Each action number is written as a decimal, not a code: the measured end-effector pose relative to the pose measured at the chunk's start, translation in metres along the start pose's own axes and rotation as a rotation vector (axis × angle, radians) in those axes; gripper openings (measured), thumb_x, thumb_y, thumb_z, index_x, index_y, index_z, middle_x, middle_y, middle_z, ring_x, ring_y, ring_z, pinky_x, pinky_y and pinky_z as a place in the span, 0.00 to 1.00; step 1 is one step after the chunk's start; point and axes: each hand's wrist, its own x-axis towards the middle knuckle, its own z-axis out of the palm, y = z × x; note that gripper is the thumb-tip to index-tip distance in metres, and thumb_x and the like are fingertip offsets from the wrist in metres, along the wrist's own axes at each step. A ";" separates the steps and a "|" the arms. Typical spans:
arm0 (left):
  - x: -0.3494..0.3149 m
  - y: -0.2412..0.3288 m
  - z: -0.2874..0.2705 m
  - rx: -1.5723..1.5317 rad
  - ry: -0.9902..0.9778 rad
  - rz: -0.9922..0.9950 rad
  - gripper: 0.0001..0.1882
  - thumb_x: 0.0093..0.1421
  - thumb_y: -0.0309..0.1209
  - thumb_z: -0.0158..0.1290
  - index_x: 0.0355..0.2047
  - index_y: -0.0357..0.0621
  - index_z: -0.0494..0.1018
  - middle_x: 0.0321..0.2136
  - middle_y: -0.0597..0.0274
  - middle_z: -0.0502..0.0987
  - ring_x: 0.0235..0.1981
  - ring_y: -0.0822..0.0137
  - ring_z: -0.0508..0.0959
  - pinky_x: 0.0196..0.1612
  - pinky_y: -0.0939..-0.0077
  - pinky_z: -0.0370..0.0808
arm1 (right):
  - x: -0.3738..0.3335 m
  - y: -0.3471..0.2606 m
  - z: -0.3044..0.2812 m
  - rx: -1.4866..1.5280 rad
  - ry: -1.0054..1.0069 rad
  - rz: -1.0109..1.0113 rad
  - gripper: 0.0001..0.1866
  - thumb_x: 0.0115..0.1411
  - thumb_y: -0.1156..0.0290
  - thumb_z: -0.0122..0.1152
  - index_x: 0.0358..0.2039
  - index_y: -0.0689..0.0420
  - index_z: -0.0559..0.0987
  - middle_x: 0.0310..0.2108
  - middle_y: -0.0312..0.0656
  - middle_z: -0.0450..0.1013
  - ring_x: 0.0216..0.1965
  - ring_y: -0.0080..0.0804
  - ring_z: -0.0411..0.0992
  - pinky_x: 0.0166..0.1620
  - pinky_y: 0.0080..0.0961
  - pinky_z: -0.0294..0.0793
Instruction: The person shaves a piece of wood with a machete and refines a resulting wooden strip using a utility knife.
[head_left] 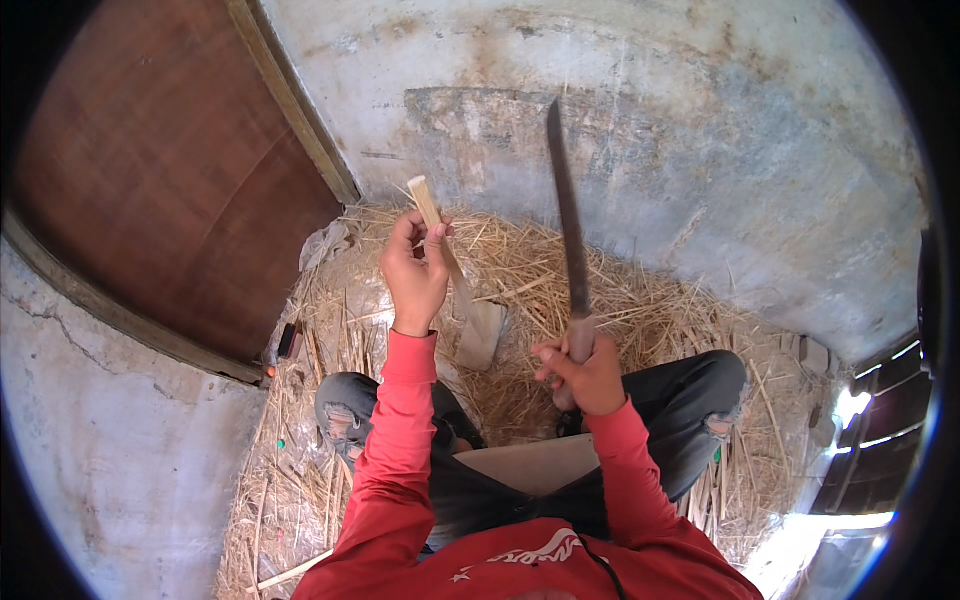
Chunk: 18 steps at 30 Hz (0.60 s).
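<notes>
The left hand (415,275) is just past the pale block (482,338) and to its left, its grip pinched narrow, thumb against fingers, on a split wooden stick (426,203). The stick's cut end points up and away from the block. To the right of the block, the right hand (590,375) has its grip wrapped around the wooden handle of a machete (570,215); the long dark blade rises well clear of the stick, tip toward the weathered wall (640,150) beyond the block. Dry straw-like slivers (530,265) litter the floor around the block, and dark ripped trousers (690,395) flank its near side.
</notes>
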 end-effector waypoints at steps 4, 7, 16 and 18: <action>-0.004 -0.026 -0.002 0.089 -0.047 -0.008 0.08 0.66 0.27 0.53 0.43 0.35 0.72 0.32 0.56 0.82 0.37 0.69 0.82 0.37 0.77 0.77 | -0.020 0.017 0.010 -0.050 -0.070 0.157 0.09 0.59 0.74 0.64 0.34 0.67 0.76 0.32 0.46 0.79 0.27 0.28 0.80 0.23 0.17 0.72; -0.001 -0.020 0.005 0.042 -0.034 0.005 0.11 0.67 0.31 0.52 0.45 0.36 0.72 0.33 0.56 0.81 0.37 0.68 0.82 0.37 0.77 0.77 | -0.029 0.036 0.012 -0.054 -0.113 0.174 0.10 0.59 0.73 0.65 0.34 0.67 0.76 0.29 0.44 0.78 0.26 0.28 0.80 0.21 0.17 0.71; 0.035 0.006 -0.011 0.410 -0.056 0.250 0.14 0.65 0.34 0.55 0.48 0.44 0.77 0.24 0.61 0.72 0.24 0.69 0.74 0.30 0.77 0.74 | -0.047 0.050 0.029 0.276 -0.126 0.359 0.22 0.67 0.52 0.55 0.27 0.59 0.70 0.15 0.34 0.64 0.12 0.22 0.65 0.17 0.22 0.66; 0.036 0.011 -0.012 0.408 -0.026 0.235 0.14 0.62 0.33 0.59 0.47 0.44 0.78 0.22 0.62 0.72 0.23 0.69 0.73 0.29 0.77 0.73 | -0.052 0.051 0.036 0.209 -0.119 0.376 0.24 0.68 0.49 0.51 0.26 0.58 0.69 0.14 0.34 0.62 0.12 0.23 0.64 0.16 0.23 0.65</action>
